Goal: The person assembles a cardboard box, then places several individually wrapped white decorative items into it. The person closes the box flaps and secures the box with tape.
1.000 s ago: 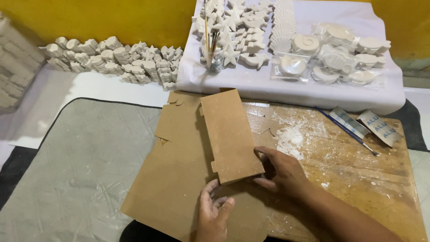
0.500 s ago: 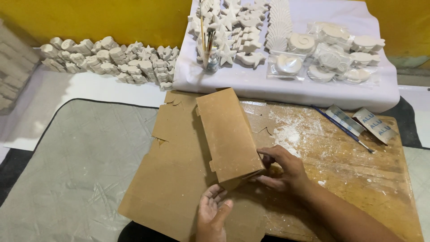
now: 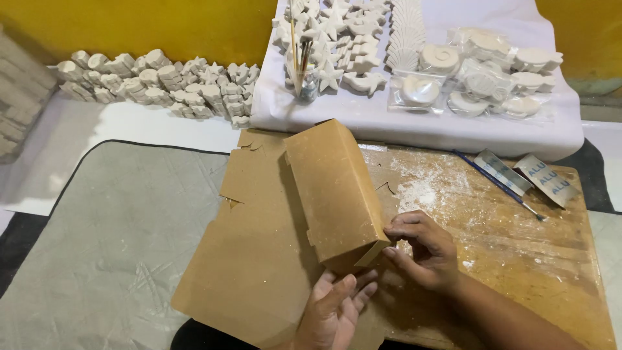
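Note:
A brown cardboard box, partly folded into a long shape, rises from a flat brown cardboard sheet on a wooden board. My right hand pinches the box's near right corner flap with its fingertips. My left hand lies palm up under the box's near end, fingers touching the bottom edge.
A white-covered platform at the back holds several white plaster figures, bagged pieces and a jar of brushes. More white figures line the yellow wall. A thin brush and two sandpaper strips lie on the board. Grey mat at left.
The box has been lifted and folded further into shape. My right hand moved to its near corner flap, and my left hand came under its near end.

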